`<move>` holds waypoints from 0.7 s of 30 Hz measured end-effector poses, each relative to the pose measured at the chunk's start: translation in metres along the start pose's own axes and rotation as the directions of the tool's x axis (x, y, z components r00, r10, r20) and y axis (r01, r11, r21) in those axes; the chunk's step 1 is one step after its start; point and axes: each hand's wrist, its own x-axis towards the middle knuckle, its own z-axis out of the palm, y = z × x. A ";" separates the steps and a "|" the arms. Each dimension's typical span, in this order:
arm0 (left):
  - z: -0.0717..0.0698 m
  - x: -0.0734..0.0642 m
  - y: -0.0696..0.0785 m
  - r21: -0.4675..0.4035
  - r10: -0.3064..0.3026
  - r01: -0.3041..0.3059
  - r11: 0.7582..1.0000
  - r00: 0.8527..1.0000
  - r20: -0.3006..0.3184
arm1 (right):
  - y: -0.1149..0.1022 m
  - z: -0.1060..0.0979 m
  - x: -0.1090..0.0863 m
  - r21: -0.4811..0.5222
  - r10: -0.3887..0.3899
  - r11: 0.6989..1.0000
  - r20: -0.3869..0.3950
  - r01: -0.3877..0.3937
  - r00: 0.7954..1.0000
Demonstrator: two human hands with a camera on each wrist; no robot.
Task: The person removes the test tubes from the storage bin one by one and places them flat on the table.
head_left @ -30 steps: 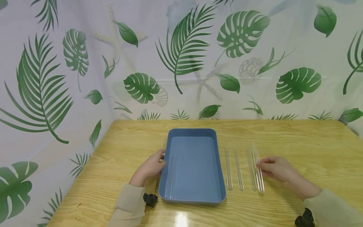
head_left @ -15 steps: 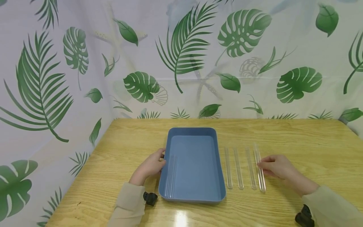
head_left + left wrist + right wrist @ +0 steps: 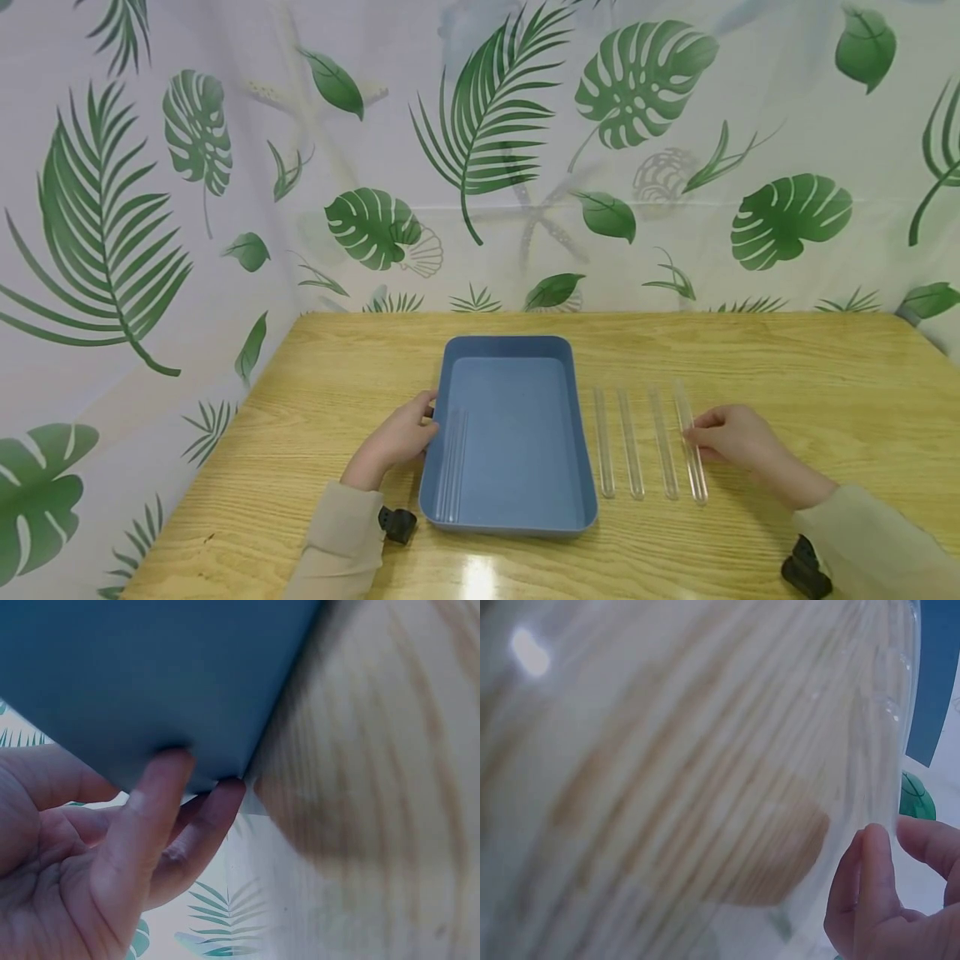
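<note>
In the head view, a blue tray (image 3: 517, 450) sits mid-table. My left hand (image 3: 401, 437) holds its left wall; in the left wrist view, fingertips (image 3: 171, 761) rest against the wall's outer face and the thumb meets the rim. To the right of the tray, my right hand (image 3: 738, 437) pinches a clear test tube (image 3: 696, 467) between thumb and fingers, round end toward me. Beside it lie three more clear tubes in a row, among them the one nearest the tray (image 3: 605, 454). Clear tubes (image 3: 452, 467) lie along the tray's inner left side, too transparent to count surely.
The wooden table (image 3: 825, 375) carries the tray and tubes. A leaf-printed cloth (image 3: 525, 167) hangs behind it and along the left. Each wrist has a black camera, such as the left wrist camera (image 3: 397, 525).
My right hand has shifted the pinched tube slightly to the right, widening its gap from the neighbouring tube. My left hand and the tray have stayed in place.
</note>
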 end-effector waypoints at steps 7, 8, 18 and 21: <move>0.000 0.000 0.000 0.005 -0.002 0.002 1.000 1.000 0.001 | 0.003 -0.002 0.002 -0.033 -0.012 0.999 -0.020 0.011 1.000; 0.000 0.000 0.000 0.006 -0.004 0.004 1.000 1.000 0.002 | 0.003 -0.002 0.003 -0.042 -0.014 0.999 -0.022 0.013 1.000; -0.001 -0.001 0.002 0.005 -0.009 0.009 1.000 1.000 0.007 | 0.004 -0.001 0.004 -0.085 -0.014 0.996 -0.024 0.012 1.000; 0.000 -0.001 0.002 0.010 -0.005 0.005 1.000 1.000 0.005 | 0.004 -0.001 0.005 -0.089 -0.007 0.996 -0.028 0.005 1.000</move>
